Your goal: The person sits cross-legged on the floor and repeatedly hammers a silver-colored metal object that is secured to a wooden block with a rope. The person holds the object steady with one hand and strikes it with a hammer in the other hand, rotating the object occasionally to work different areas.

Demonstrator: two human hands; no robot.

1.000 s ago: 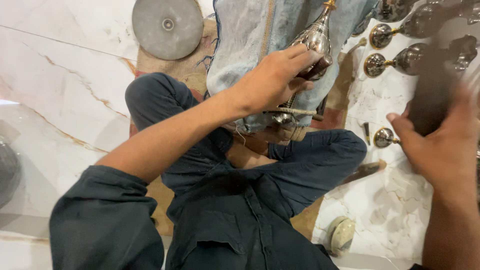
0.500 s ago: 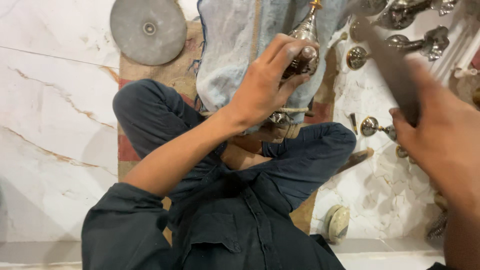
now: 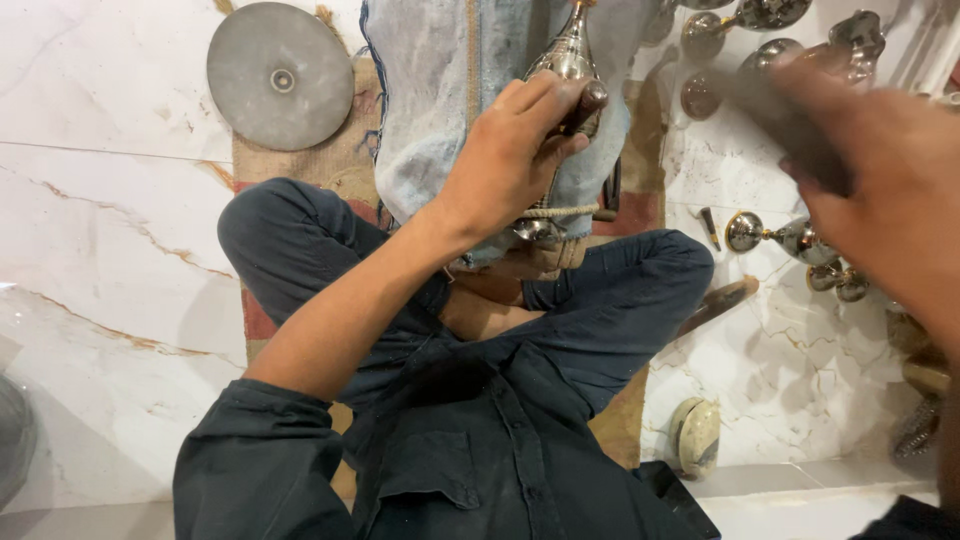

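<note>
I sit cross-legged on a woven mat (image 3: pixel 345 165), a faded denim cloth (image 3: pixel 430 100) spread before my knees. My left hand (image 3: pixel 505 165) is closed around the narrow neck of a shiny silver metal vessel (image 3: pixel 568 55) and holds it against the cloth. The vessel's lower part shows under my wrist, with cord wound around it. My right hand (image 3: pixel 880 170) is raised at the right, blurred by motion. It grips a dark elongated tool (image 3: pixel 775 110) whose shape is smeared.
A grey round disc (image 3: pixel 280 75) lies at the upper left on the marble floor. Several shiny metal goblet-like pieces (image 3: pixel 790 238) lie at the right. A wooden-handled tool (image 3: pixel 722 300) rests by my right knee, and a small round pale object (image 3: pixel 697 435) lies nearer.
My right hand with the dark tool has risen and moved in toward the vessel. My left hand keeps its grip on the vessel. The view has shifted down slightly.
</note>
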